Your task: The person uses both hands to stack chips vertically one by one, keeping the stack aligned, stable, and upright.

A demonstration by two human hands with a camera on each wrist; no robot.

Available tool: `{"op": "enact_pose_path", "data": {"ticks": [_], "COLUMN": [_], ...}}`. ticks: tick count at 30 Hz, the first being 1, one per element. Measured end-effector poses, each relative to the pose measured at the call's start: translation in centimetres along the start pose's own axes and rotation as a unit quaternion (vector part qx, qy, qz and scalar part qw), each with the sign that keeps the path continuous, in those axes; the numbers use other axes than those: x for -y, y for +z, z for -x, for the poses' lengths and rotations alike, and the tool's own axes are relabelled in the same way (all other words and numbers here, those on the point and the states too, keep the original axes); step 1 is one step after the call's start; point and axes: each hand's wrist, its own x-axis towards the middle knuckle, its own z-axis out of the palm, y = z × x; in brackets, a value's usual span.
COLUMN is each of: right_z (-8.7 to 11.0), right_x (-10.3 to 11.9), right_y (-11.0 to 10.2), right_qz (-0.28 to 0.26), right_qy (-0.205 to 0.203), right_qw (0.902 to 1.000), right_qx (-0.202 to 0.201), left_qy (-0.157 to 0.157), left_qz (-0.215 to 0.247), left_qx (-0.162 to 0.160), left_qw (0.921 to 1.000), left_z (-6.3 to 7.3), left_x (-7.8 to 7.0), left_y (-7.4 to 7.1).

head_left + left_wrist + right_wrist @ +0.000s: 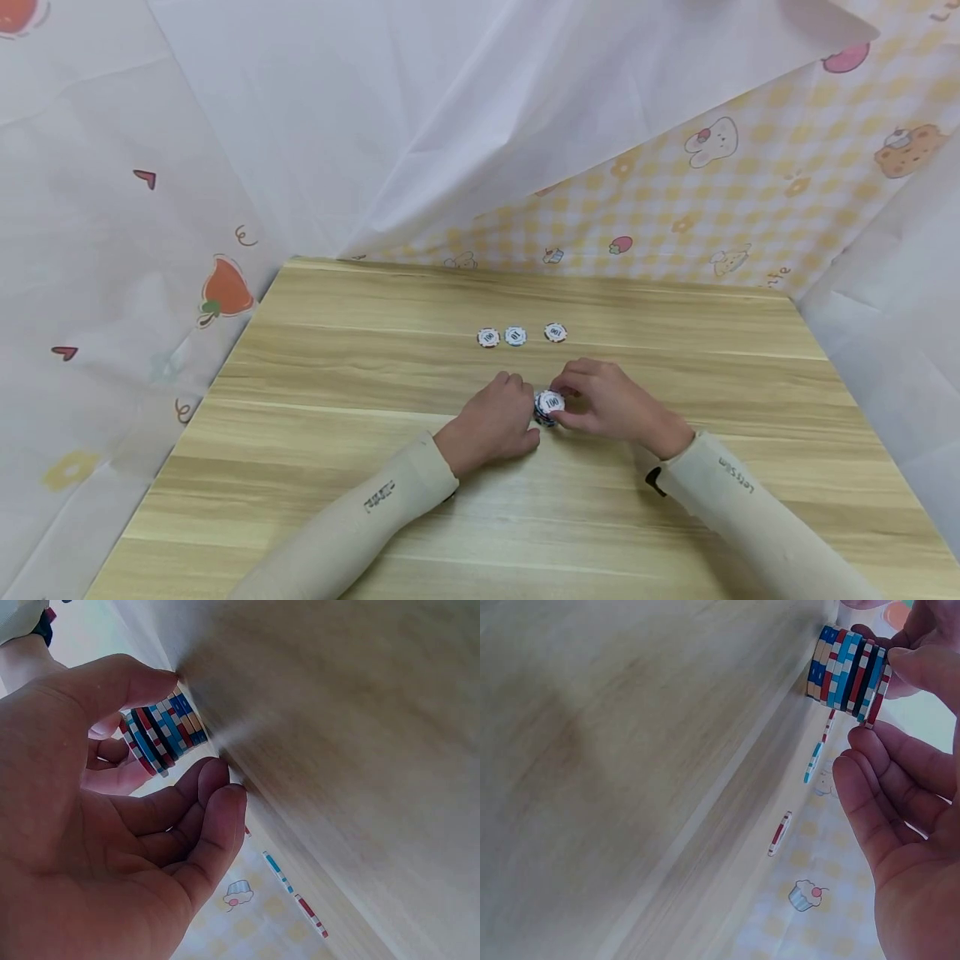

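A short stack of poker chips (pixel 161 729) in blue, red, white, black and tan stands on the table, its top chip (pixel 552 402) marked 100. My right hand (pixel 611 404) pinches that top chip between thumb and fingertips; it lies slightly off the chips beneath. From the left side, my left hand (pixel 495 421) holds loosely round the low part of the stack. Its thumb (pixel 142 684) and curled fingers stand on either side of it, near the tabletop. The right wrist view shows the stack's edges, with the right thumb (pixel 922 671) at the top chip.
Behind the stack, three single chips lie flat on the wooden table (pixel 360 350): a 100 chip (pixel 488 337), a 10 chip (pixel 515 336) and another 100 chip (pixel 555 332) a little apart. A patterned cloth (pixel 660 208) and white sheets hang round the table.
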Motion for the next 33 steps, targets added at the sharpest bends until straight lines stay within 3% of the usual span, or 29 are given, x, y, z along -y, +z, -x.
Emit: {"op": "enact_pose_path", "data": {"ticks": [14, 33], "right_z": [-0.6, -3.1], "right_x": [-0.4, -5.1], "right_y": [-0.1, -0.6], "right_qz": [-0.010, 0.044], "right_qy": [0.028, 0.103], "right_qw": [0.9996, 0.9937], "right_qx": [0.001, -0.009], "left_qy": [0.003, 0.004], "left_qz": [0.002, -0.010], "left_qx": [0.006, 0.011], "left_qw": [1.0000, 0.9999], "left_z": [0.0, 0.0], "left_x": [0.0, 0.0], "left_y": [-0.1, -0.2]}}
